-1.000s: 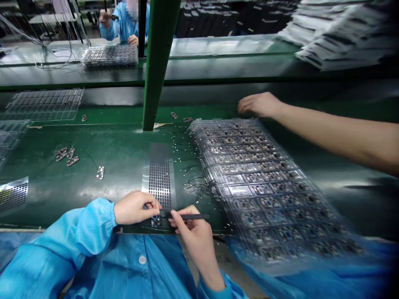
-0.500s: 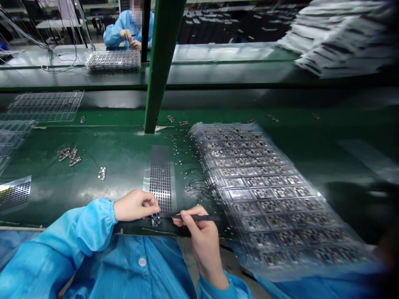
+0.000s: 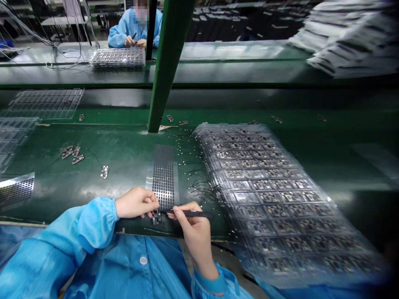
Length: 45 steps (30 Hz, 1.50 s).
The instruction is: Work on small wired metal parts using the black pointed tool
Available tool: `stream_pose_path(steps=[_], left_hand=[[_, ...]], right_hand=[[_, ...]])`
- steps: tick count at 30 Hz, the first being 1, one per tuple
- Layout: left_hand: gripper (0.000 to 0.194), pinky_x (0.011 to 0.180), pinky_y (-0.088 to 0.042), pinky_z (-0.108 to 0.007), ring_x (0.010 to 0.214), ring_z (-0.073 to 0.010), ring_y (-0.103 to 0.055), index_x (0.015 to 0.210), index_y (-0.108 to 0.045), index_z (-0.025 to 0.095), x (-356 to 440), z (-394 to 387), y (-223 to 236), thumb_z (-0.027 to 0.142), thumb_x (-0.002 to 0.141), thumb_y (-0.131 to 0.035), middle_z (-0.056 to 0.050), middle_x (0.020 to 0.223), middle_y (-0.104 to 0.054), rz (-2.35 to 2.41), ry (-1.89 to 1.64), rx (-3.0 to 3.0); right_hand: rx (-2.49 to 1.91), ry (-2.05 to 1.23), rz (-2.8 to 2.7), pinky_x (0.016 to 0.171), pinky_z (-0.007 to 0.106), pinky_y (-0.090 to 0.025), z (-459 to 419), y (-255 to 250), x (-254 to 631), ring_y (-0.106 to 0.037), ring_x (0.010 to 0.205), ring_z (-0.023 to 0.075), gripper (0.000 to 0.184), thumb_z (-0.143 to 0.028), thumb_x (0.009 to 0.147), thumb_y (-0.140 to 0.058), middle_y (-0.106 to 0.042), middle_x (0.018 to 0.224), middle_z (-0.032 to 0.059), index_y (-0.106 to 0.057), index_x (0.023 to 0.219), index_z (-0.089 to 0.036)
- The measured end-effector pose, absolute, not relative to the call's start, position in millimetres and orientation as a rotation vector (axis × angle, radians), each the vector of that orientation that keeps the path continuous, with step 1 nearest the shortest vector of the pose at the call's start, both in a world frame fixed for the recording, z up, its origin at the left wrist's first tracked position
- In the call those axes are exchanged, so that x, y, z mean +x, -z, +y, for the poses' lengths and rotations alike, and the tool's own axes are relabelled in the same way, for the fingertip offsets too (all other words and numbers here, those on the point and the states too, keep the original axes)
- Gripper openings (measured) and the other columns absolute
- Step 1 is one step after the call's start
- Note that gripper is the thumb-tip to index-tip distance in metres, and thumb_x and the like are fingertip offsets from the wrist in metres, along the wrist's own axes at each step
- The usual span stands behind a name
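At the near side of the bench, in the head view, a small dark circuit board with shiny parts [image 3: 156, 218] lies close to the front edge [image 3: 137, 236]. The person's left hand [image 3: 136, 202] has its fingertips drawn together at the board's top; I can't tell whether they pinch or merely steady it. The right hand [image 3: 196, 228] grips a slim black tool [image 3: 199, 214], its tip pointing at the board.

To the right, a stack of clear plastic compartment trays [image 3: 246, 197] holds rows of small boards, thin dark wires [image 3: 199, 185] spilling from its left side; its near end juts past the front edge. Just beyond the hands lies a sheet with a dark grid [image 3: 163, 180]. From there the green bench top [image 3: 127, 153] stretches left to a little cluster of loose boards [image 3: 67, 153]. Behind it, a flat clear grid tray [image 3: 43, 99] has one small dark piece inside.
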State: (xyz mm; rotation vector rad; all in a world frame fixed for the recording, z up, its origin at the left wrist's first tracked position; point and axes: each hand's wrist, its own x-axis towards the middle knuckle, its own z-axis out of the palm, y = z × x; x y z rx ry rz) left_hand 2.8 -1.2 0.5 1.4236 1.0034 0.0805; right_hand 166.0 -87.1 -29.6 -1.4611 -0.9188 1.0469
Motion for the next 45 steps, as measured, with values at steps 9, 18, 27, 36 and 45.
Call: stream_pose_path(steps=[9,18,27,36,45], left_hand=[[0.015,0.043,-0.046,-0.016,0.058,-0.0125,-0.062,0.074,-0.054,0.014,2.7,-1.2,0.2,0.028,0.079,-0.053,0.003,0.056,-0.056,0.998,-0.082,1.431],[0.015,0.043,-0.046,-0.016,0.058,-0.0129,-0.063,0.074,-0.054,0.013,2.3,-1.5,0.4,0.027,0.079,-0.053,0.003,0.055,-0.055,1.000,-0.084,1.437],[0.017,0.043,-0.046,-0.017,0.057,-0.0131,-0.063,0.073,-0.055,0.014,2.8,-1.2,-0.2,0.030,0.077,-0.054,0.002,0.056,-0.057,1.002,-0.089,1.435],[0.016,0.044,-0.047,-0.018,0.058,-0.0135,-0.063,0.074,-0.055,0.014,2.1,-1.4,0.7,0.029,0.078,-0.054,0.002,0.056,-0.057,0.990,-0.096,1.436],[0.016,0.045,-0.047,-0.018,0.057,-0.0128,-0.062,0.074,-0.056,0.014,1.9,-0.6,1.1,0.029,0.078,-0.054,0.002,0.056,-0.056,0.981,-0.087,1.418]], right_hand=[[-1.452,-1.019,-0.953,0.058,0.029,-0.053,-85.5,28.4,165.4,-0.065,0.059,0.0185,0.023,-0.039,0.076,-0.067,-0.062,0.061,0.0006,-0.058,0.069,-0.019],[-1.456,-1.039,-0.937,0.059,0.028,-0.053,-86.8,28.5,166.3,-0.065,0.061,0.0183,0.023,-0.039,0.077,-0.067,-0.062,0.062,0.0002,-0.058,0.070,-0.019],[-1.472,-1.042,-0.946,0.059,0.029,-0.053,-87.2,27.2,166.1,-0.065,0.061,0.0192,0.025,-0.041,0.076,-0.067,-0.061,0.062,0.0007,-0.059,0.069,-0.019],[-1.462,-1.048,-0.936,0.059,0.029,-0.052,-87.1,27.4,166.0,-0.064,0.061,0.0188,0.024,-0.039,0.076,-0.068,-0.061,0.062,0.0002,-0.059,0.068,-0.019],[-1.443,-1.046,-0.947,0.060,0.029,-0.052,-88.2,30.4,165.4,-0.065,0.062,0.0188,0.020,-0.036,0.078,-0.066,-0.061,0.063,-0.0006,-0.057,0.071,-0.020]])
